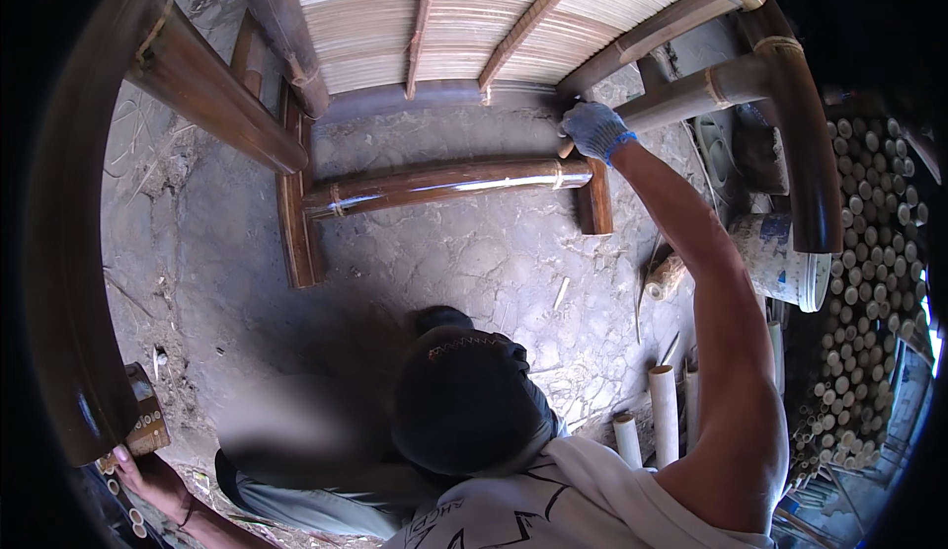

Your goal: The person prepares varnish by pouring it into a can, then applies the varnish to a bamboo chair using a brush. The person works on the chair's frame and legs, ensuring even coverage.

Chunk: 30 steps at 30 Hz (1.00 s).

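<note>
A grey work glove with a blue cuff covers my right hand (596, 131). Its fingers are closed round a short wooden-handled tool (566, 144); the working end is too hidden to name. The hand is near the right end of the glossy brown bamboo rail (454, 183), beside a short post (595, 203). Out at the far lower left, my bare left hand (156, 485) is at the end of a thick dark bamboo pole (74, 352), its fingers partly hidden and seemingly closed on it. A brown patterned container (148, 416) is right beside those fingers.
Pale slats (365, 26) fill the frame above. On the right are a white bucket (780, 253), a curved bamboo arm (815, 194), stacked cut bamboo (869, 253) and upright pale tubes (664, 416). A dark rounded shape with orange stitching (464, 406) is below the middle.
</note>
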Motion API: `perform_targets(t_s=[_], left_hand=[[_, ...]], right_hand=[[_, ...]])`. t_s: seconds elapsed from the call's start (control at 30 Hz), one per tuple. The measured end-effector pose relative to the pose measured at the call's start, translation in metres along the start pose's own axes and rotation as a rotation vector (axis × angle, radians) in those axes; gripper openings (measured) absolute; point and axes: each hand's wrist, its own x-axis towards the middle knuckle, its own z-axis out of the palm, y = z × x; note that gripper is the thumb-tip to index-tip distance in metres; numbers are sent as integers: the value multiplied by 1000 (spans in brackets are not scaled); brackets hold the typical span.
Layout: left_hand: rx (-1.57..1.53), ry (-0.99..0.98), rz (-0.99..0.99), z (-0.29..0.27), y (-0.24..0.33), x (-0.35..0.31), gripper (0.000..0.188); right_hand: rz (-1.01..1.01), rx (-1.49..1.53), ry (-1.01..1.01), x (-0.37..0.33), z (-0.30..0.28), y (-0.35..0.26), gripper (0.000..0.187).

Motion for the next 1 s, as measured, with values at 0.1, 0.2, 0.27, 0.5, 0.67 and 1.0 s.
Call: perform_targets(t_s=[0.1,0.2,0.27,0.5,0.67,1.0], left_hand=[[-39,-24,-7,-10,-12,8,59],[-43,-23,8,-4,-17,14,60],[-39,-36,1,-4,-20,16,63],[-66,-79,41,-2,-19,23,59],[-151,-37,-50,7,-15,21,60],[-140,-158,27,-12,-16,30,61]], right_hand=[[-80,31,-97,8,-17,-15,11],[-66,-85,-123,-12,-17,-36,13],[-29,-102,-37,-30,-14,-48,10],[350,520,177,-175,8,-70,15],[116,911,244,-213,-6,-64,25],[-23,81,337,-125,3,-98,12]])
